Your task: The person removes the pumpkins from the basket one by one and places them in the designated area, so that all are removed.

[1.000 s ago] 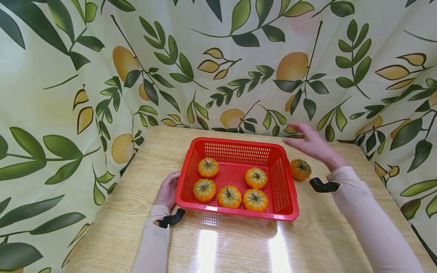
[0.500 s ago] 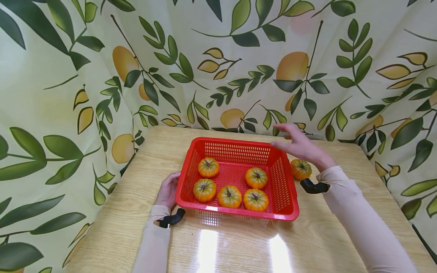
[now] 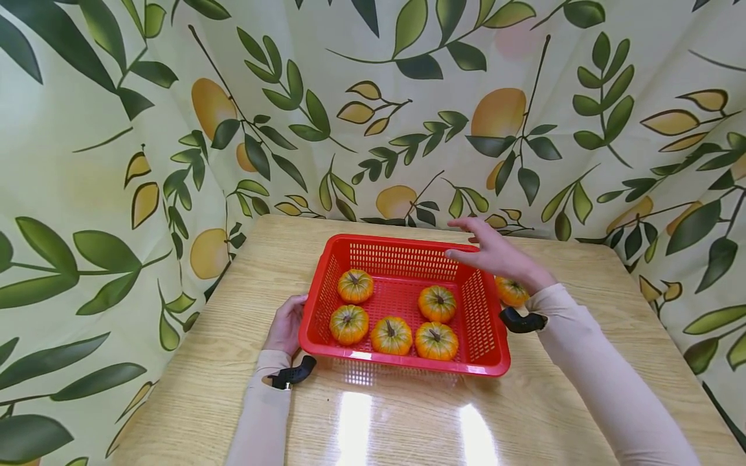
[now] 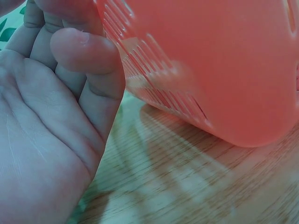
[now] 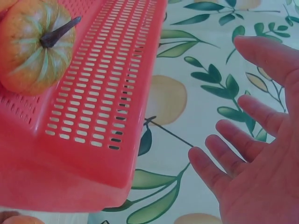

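Observation:
Beside the left end of a red plastic basket (image 3: 396, 370) rests my left hand (image 3: 285, 327). Its fingers lie loosely bent right by the slotted basket wall (image 4: 243, 84) in the left wrist view, with nothing in the palm. My right hand (image 3: 495, 252) is raised over the basket's far right corner, fingers spread and holding nothing. Several small orange pumpkins lie in the basket, among them one pumpkin (image 3: 437, 304) at the right and one pumpkin (image 3: 355, 286) at the back left. Outside the right wall sits another pumpkin (image 3: 510, 292), partly hidden by my right wrist.
The basket stands on a light wooden table (image 3: 198, 382). A leaf-and-fruit patterned cloth (image 3: 326, 168) hangs behind the table and along both sides. Each wrist carries a black camera mount, the right mount (image 3: 522, 321) close to the basket's right rim.
My right hand has moved left, from above the outside pumpkin to over the basket's far right corner, and its wrist now covers part of that pumpkin. Left hand and basket have stayed put.

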{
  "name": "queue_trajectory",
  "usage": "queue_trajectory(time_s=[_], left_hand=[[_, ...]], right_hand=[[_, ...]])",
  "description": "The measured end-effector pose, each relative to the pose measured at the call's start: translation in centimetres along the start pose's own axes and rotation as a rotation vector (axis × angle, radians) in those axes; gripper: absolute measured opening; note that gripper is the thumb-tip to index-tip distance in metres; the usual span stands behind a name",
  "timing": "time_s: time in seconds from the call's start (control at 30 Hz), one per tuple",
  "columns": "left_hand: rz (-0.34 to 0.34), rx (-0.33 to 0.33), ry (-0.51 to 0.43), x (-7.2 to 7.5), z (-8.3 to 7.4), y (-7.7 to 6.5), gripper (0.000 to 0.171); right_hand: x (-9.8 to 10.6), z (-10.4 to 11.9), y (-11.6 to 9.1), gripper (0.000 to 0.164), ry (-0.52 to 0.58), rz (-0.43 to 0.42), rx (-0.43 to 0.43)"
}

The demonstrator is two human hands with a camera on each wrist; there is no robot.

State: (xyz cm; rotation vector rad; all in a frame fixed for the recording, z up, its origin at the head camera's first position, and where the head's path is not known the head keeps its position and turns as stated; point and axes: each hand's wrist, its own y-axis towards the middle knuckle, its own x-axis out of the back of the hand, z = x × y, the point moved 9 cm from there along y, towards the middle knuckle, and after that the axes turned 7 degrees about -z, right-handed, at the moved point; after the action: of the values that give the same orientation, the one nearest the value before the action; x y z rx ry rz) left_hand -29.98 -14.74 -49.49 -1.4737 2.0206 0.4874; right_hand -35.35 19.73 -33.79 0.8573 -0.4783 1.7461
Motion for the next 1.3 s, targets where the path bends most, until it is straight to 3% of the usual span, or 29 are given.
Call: queue_trajectory(time_s=[0.57, 0.87, 1.1, 1.3], left_hand=[[0.024, 0.006, -0.017, -0.9, -0.4, -0.3, 0.070], [-0.001, 0.001, -0.006, -0.2, 0.1, -0.1, 0.067], [-0.019, -0.009, -0.006, 0.3, 0.2, 0.1, 0.064], [0.022, 0.006, -0.025, -0.8, -0.3, -0.4, 0.067]], right_hand=[[-2.5, 0.3, 0.6, 0.071, 0.018, 0.039, 0.017], [-4.0, 0.5, 0.8, 0.068, 0.020, 0.065, 0.037], [-5.0, 0.2, 0.8, 0.072, -0.049, 0.102, 0.054], [-5.8, -0.1, 0.8, 0.074, -0.080, 0.148, 0.030]])
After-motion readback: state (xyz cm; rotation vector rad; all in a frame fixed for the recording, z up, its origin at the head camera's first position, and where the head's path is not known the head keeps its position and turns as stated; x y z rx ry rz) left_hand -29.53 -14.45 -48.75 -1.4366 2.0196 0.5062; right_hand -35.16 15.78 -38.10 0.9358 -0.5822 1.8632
